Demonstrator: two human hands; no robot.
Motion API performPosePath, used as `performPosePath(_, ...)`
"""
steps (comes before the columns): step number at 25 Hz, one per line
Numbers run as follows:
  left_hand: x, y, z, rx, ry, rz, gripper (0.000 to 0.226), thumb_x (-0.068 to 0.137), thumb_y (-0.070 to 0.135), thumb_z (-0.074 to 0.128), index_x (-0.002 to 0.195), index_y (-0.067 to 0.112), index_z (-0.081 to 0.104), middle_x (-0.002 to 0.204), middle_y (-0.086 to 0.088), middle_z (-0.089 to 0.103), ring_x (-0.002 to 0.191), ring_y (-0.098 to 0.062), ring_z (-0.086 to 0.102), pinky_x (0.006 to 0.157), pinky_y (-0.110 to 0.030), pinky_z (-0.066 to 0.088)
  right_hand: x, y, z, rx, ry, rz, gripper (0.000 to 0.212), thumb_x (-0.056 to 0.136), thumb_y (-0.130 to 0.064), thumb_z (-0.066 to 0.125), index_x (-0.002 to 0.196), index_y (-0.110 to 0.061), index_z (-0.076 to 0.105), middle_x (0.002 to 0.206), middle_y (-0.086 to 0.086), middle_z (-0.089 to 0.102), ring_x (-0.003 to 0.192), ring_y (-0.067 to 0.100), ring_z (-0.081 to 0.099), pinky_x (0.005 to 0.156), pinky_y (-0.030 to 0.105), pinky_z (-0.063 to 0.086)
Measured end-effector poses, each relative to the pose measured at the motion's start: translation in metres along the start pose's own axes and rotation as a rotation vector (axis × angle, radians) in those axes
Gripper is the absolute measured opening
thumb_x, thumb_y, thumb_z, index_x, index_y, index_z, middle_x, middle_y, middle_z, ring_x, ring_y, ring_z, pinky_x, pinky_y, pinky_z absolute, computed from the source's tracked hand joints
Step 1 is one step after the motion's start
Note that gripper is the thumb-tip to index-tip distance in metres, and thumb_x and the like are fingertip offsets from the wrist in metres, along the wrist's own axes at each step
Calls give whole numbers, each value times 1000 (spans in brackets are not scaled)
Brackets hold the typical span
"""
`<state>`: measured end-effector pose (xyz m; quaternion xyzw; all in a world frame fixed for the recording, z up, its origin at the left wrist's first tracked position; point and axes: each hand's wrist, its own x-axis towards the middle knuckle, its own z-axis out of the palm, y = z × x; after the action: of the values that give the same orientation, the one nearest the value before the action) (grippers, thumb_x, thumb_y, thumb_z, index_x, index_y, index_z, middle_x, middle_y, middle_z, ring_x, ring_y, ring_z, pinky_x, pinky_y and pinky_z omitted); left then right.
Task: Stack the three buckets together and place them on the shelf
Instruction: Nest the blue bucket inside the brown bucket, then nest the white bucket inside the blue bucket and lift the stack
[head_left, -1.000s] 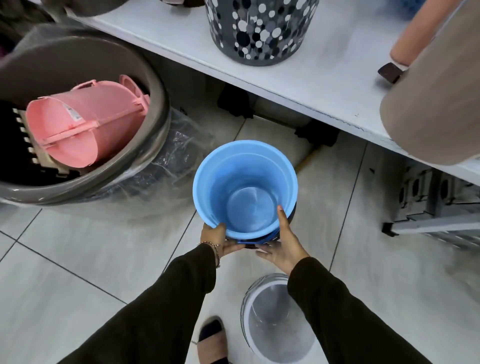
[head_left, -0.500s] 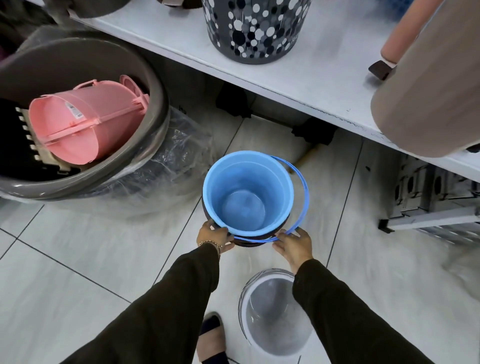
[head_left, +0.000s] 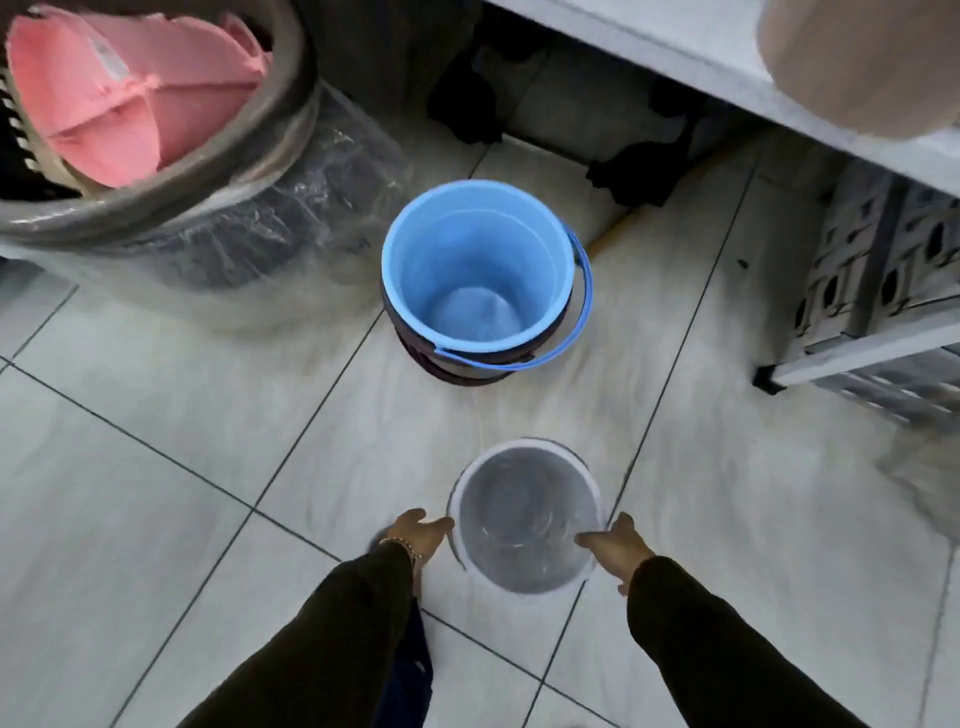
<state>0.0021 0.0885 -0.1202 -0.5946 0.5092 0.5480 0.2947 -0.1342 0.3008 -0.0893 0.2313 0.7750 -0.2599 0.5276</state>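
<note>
Hands (head_left: 421, 535) now off blue bucket (head_left: 475, 270).

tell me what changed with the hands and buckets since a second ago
Both hands let go of the blue bucket, now standing on the floor nested in a dark bucket. The left hand and right hand moved back to either side of the clear bucket, no grip closed yet. The clear bucket stayed put.
</note>
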Motion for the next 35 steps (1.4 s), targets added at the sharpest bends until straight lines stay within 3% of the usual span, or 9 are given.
performPosePath(3,15,-50,50,-191,-174,-120,67,84,41,69,135,3,47,136,-9,49,122,-32,51,99,-39,43,20,55,19,179,-62,-52,67,91,0,60,147,-23,30,139,24,53,95,37,63,76,41,53)
performPosePath(6,13,-63,74,-567,-90,-9,25,87,22,68,104,6,59,99,-9,63,85,-23,60,76,-33,50,20,75,29,326,10,-169,55,91,1,54,136,-27,40,121,21,62,78,31,66,58,31,51)
performPosePath(10,-42,-51,72,-742,-99,146,21,88,3,63,109,6,60,85,-9,69,74,-23,67,58,-32,61,-28,79,1,348,233,-315,45,92,-17,56,135,-25,46,110,14,67,89,30,68,70,39,59)
performPosePath(14,-134,-20,67,-686,-151,337,28,87,6,67,115,5,61,99,-15,65,80,-26,69,63,-35,62,-107,60,-54,426,427,-484,33,90,-18,57,122,-27,58,103,3,65,91,28,66,83,51,60)
performPosePath(19,-223,65,24,-710,-122,645,28,87,4,66,115,6,59,106,-15,63,90,-31,69,67,-38,62,-190,-39,-103,478,552,-883,35,87,-12,52,101,-44,56,91,-11,60,73,-2,61,60,12,51)
performPosePath(22,-239,122,-18,-678,20,792,29,89,5,64,117,10,57,101,-12,63,86,-26,69,66,-41,62,-203,-113,-105,474,537,-1010,33,88,-7,53,109,-32,56,92,-6,58,72,-8,61,58,9,50)
performPosePath(29,-122,207,-83,-535,309,674,37,83,8,70,117,10,56,98,-5,61,74,-21,66,49,-27,58,-101,-224,-52,297,300,-863,48,89,-5,65,134,-16,54,124,10,53,88,30,69,63,31,63)
performPosePath(32,-60,217,-90,-378,350,542,37,79,15,74,113,13,58,101,-6,65,85,-29,69,70,-44,62,-56,-243,-31,296,283,-743,44,85,-2,69,126,-15,60,123,9,55,90,24,68,71,38,65)
performPosePath(35,-18,225,-94,-388,329,394,46,68,16,82,107,10,58,108,-13,66,85,-34,69,66,-51,62,-26,-250,-19,293,322,-662,38,80,-4,76,109,-25,63,114,3,62,102,28,67,90,39,59)
